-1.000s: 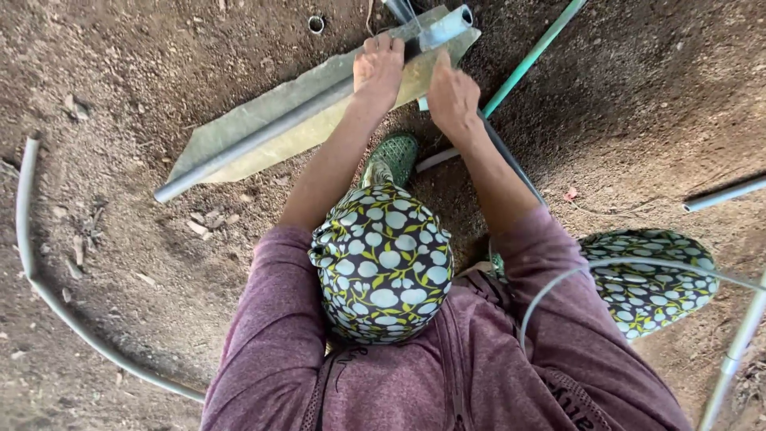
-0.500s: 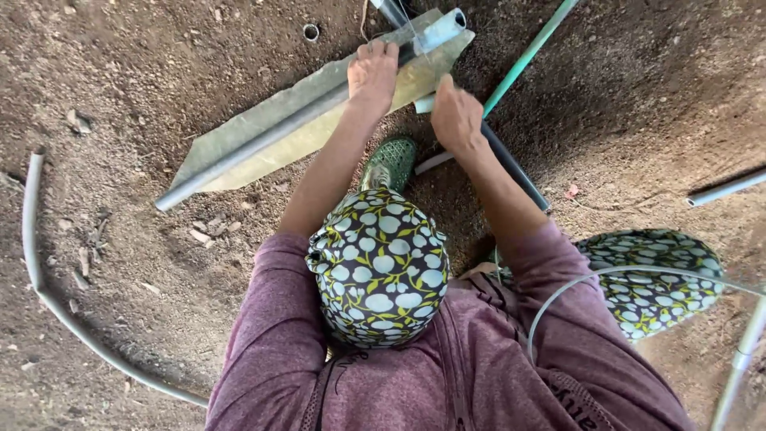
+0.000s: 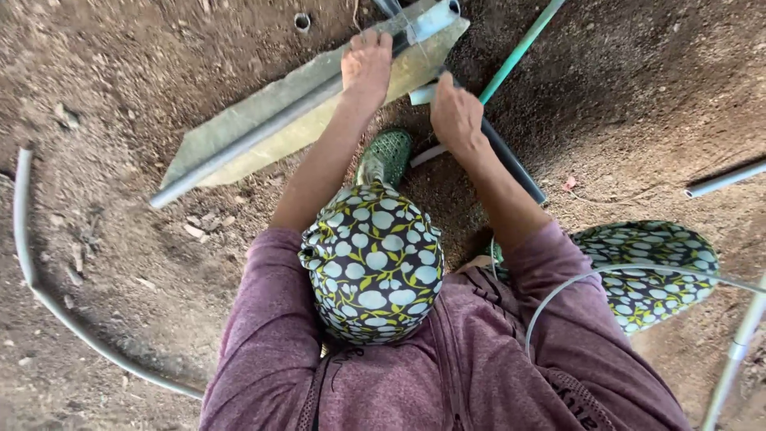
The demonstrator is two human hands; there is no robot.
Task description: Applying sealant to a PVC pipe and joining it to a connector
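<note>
Currently, head view | left hand (image 3: 366, 70) was clamped over the upper end of the grey-green metal stake (image 3: 307, 100), which lay slanted on the dirt ground (image 3: 120, 88) | right hand (image 3: 455, 116) was closed on a dark rod (image 3: 511, 160) just beside it | step looked like bracing the stake; next move likely needed a firm hold on both pieces.

The far end of the angled metal post (image 3: 295, 112) ran off the top edge. The left hand (image 3: 365, 68) covered part of it, fingertips curled out of sight. The right hand (image 3: 455, 113) hid whatever it gripped. The green pipe (image 3: 519, 52) was cut off at the far edge.
</note>
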